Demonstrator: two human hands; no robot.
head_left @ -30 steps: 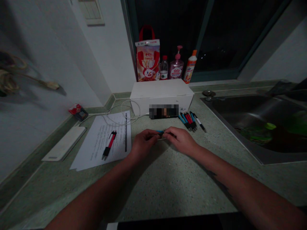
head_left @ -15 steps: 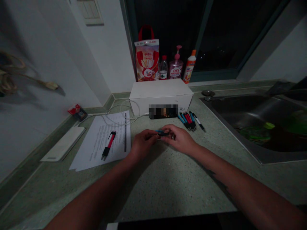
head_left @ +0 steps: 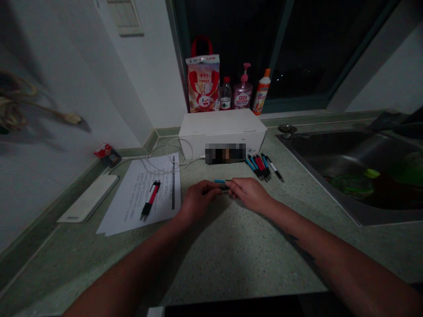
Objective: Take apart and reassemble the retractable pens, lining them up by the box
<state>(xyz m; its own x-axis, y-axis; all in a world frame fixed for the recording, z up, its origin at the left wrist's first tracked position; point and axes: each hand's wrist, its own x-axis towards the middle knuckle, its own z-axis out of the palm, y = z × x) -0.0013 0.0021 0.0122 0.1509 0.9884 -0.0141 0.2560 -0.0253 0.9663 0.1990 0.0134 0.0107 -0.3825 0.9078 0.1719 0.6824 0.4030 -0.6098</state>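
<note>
Both my hands are closed and close together above the middle of the counter (head_left: 211, 259). My right hand (head_left: 248, 193) pinches a blue pen (head_left: 220, 181); its blue barrel points left, and the rest is hidden by the fingers. A thin dark piece (head_left: 224, 189) lies just below the barrel, between the fingertips of both hands. My left hand (head_left: 197, 198) pinches its left end; I cannot make out whether it is a pen part. Beyond my right hand lies a row of several blue and red pens (head_left: 258, 167), with a white-and-black pen (head_left: 275, 169) beside it.
Two red-and-black pens (head_left: 150, 200) lie on printed sheets (head_left: 132, 193) at left, next to a white slab-like object (head_left: 89, 198). A phone (head_left: 225, 155) with a cable leans against a white box (head_left: 221, 125). Bottles and a bag stand behind. The sink (head_left: 350, 211) is at right.
The blue barrel now shows more plainly, above the dark piece. My right hand's fingers have shifted and turned down slightly; my left hand has barely moved.
</note>
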